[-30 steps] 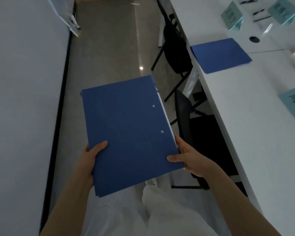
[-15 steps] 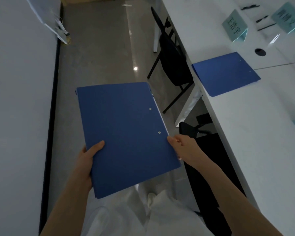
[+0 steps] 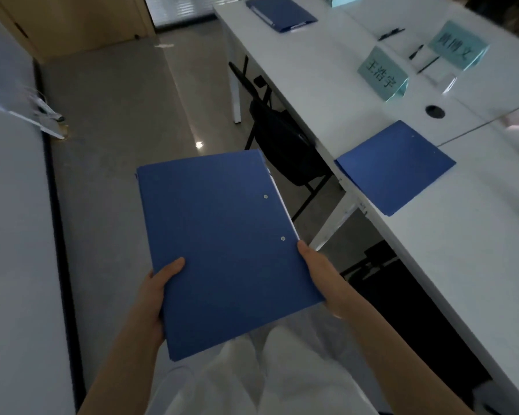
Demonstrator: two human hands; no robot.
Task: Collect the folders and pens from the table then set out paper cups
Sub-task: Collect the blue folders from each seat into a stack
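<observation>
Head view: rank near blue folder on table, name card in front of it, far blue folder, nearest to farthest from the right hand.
From the right hand:
1. Near blue folder, at the table's edge, ahead and right.
2. Name card, farther in on the table.
3. Far blue folder, at the table's far end.

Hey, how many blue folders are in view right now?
3. One held folder is gripped by the left hand and right hand; a near folder lies at the table's edge; a far folder lies farther along. The held one may hide others beneath.

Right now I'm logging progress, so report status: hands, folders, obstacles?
Left hand and right hand grip blue cardboard folder. Second blue folder on white table. Black chair alongside.
</observation>
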